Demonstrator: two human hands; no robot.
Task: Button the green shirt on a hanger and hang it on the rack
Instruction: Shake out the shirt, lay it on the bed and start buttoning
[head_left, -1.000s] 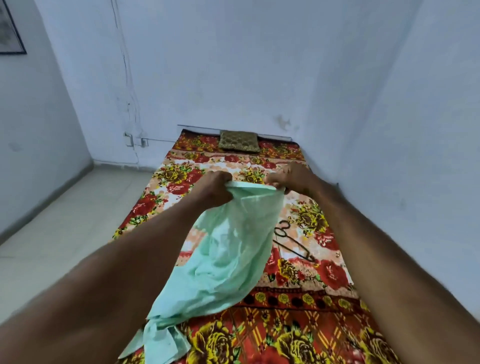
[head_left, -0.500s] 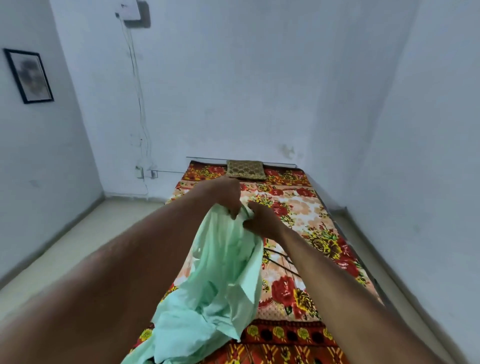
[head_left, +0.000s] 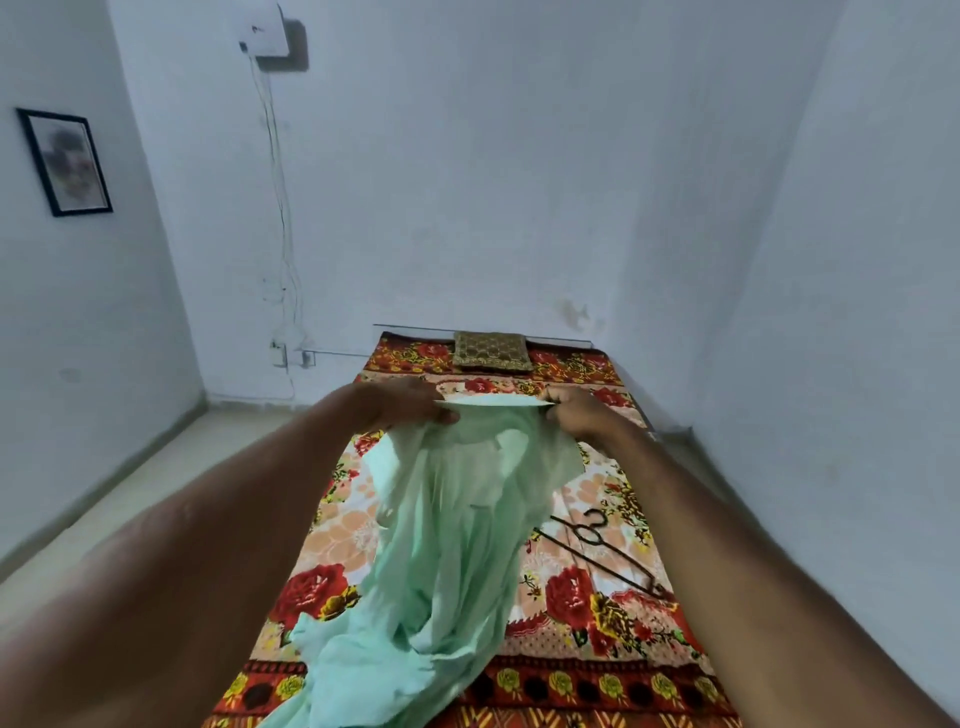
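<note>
A person's left hand (head_left: 400, 410) and right hand (head_left: 574, 415) each take a closed pinch grip on the top edge of the green shirt (head_left: 452, 519), stretching it taut between them above the bed (head_left: 337, 525).

Below the grip the shirt hangs in loose folds, its lower end trailing onto the floral bedcover; the cloth looks thin, light and limp, likely to sag and slip, so the collar and shoulder seams seem the best places to hold it; below and to the right of the grip a dark wire hanger (head_left: 597, 551) lies flat on the bed, apart from the shirt; beyond the grip sits a patterned pillow (head_left: 492, 351); far up and left hang a framed picture (head_left: 65, 162) and a wall box (head_left: 265, 28); no rack is in view; no brand, label or writing can be read.
</note>
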